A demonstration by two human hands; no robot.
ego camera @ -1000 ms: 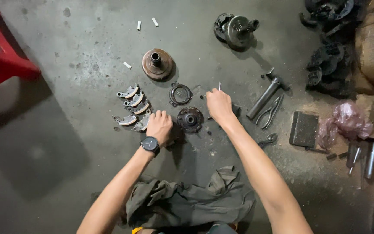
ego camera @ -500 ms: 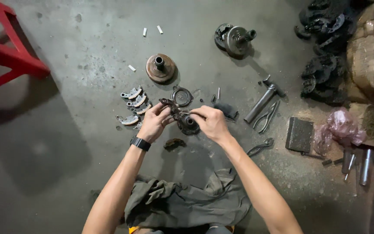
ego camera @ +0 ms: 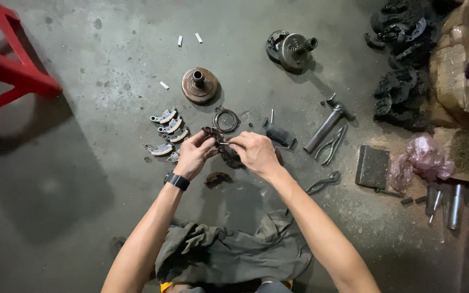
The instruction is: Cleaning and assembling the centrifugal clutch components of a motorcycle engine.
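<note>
Over the concrete floor (ego camera: pixel 82 217), both hands together — left hand (ego camera: pixel 192 154), right hand (ego camera: pixel 256 153) — pinching a small metal part (ego camera: pixel 214 133), forearms converging.

Colours noted at my grips, over the floor

Floor (ego camera: pixel 82 217): mottled grey concrete, pale scuffs. Small part (ego camera: pixel 213 133) in my left grip (ego camera: pixel 194 154): dark rusty brown. Wristband (ego camera: pixel 177 180): black. Brake shoes (ego camera: pixel 166 130): dull silver-grey. Round hub (ego camera: pixel 199 86): rust brown. Stool (ego camera: pixel 6 70): bright red. Rag (ego camera: pixel 234 249): olive grey. Plastic bag (ego camera: pixel 422 160): translucent pink.
</note>
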